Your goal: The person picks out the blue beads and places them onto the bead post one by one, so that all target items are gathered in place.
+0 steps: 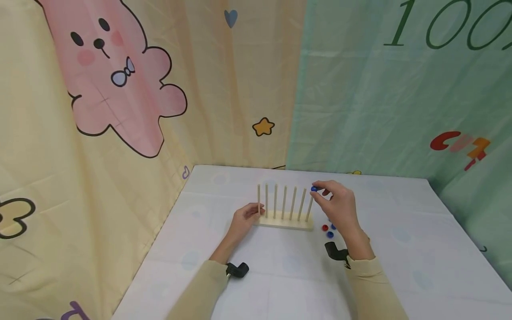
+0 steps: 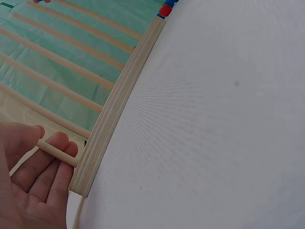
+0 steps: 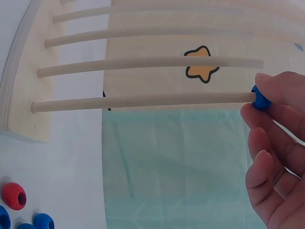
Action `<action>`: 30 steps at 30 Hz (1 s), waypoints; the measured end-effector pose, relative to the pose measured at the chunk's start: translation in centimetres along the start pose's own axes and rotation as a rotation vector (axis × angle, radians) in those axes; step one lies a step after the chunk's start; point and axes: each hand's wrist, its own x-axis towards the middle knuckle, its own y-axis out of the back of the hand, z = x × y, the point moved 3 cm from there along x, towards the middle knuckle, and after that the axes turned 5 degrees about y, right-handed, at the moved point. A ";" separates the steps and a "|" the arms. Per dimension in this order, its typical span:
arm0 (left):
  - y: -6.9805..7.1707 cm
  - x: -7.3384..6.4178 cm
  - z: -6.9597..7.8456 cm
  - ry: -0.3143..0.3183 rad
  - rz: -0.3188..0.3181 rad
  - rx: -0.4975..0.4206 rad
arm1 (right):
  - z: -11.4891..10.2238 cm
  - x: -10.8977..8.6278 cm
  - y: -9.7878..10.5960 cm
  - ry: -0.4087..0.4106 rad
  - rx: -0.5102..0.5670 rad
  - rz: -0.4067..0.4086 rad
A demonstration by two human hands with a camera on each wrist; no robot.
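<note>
A pale wooden rack [image 1: 285, 222] with a row of several upright pegs stands on the table. Between thumb and forefinger my right hand [image 1: 338, 202] pinches a blue bead [image 3: 262, 98] at the tip of the rightmost peg [image 3: 143, 101]. In the right wrist view the bead touches the peg's end; how far it sits over the tip I cannot tell. My left hand [image 1: 245, 218] grips the leftmost peg [image 2: 58, 153] near its foot, with thumb and fingers around it. A red bead [image 3: 14, 196] and several blue beads [image 3: 44, 221] lie beside the rack's right end.
The rack and beads rest on a white-covered table [image 1: 288, 284]. Patterned curtains [image 1: 240, 80] hang behind it and along its left side. Black wrist mounts [image 1: 337, 252] sit on both forearms.
</note>
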 end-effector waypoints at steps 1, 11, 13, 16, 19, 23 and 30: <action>0.1 0.0 0.0 0.000 -0.002 0.000 | 0.0 0.0 -0.1 -0.005 0.001 -0.003; 0.3 -0.2 1.4 -0.025 -0.029 0.017 | 0.2 -0.1 -0.7 -0.046 0.039 -0.025; 0.4 -0.3 2.2 -0.023 -0.043 0.022 | 0.4 -0.2 -0.7 -0.054 0.051 -0.033; 0.4 -0.6 3.3 -0.016 -0.044 0.028 | 0.6 -0.3 -0.8 -0.066 0.071 -0.051; 0.4 -0.8 3.7 -0.003 -0.031 0.039 | 0.6 -0.2 -0.8 -0.068 0.088 -0.073; 0.6 -0.4 1.7 0.011 -0.009 0.075 | 0.9 -0.2 -0.9 -0.076 0.097 -0.109; 0.5 -0.1 -0.3 0.004 0.022 0.122 | 1.7 -0.7 -1.0 -0.147 0.106 -0.180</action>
